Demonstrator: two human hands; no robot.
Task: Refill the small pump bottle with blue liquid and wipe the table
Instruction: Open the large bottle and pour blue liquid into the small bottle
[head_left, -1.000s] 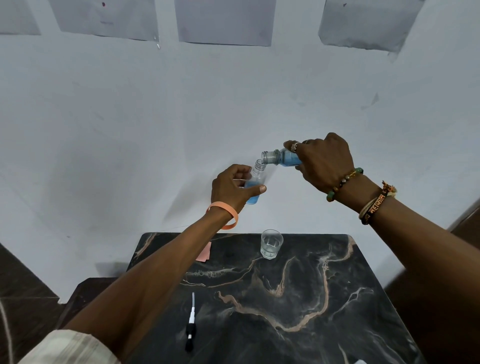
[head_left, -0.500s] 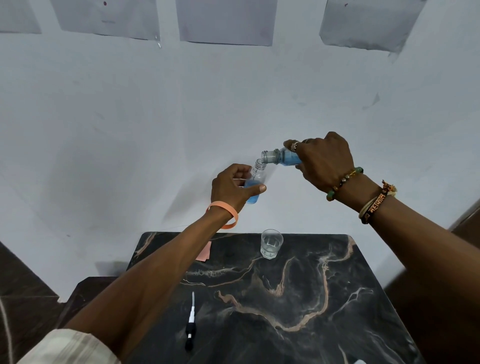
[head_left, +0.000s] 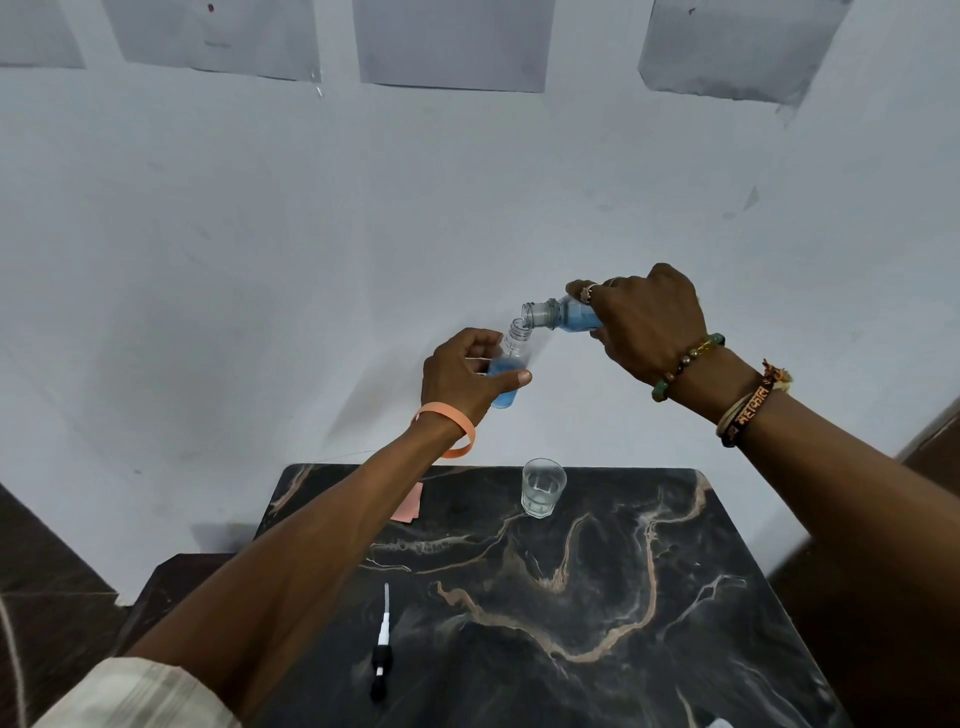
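table (head_left: 597, 623): black marble with tan and cream veins
small bottle (head_left: 506, 374): clear, blue liquid in the lower part
big bottle (head_left: 563, 316): clear, blue liquid inside
glass (head_left: 542, 487): clear
pump (head_left: 382, 649): black and white
paper (head_left: 408, 506): pink
band (head_left: 449, 426): orange
beads (head_left: 685, 364): green, brown, amber
sleeve (head_left: 135, 696): cream with faint checks
wall (head_left: 260, 234): pale grey-white

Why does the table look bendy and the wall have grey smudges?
Head view: the wide lens curves the table edges; the smudges are soft shadows on the wall below the hands, left and right; the picture is sharp, with no glare.
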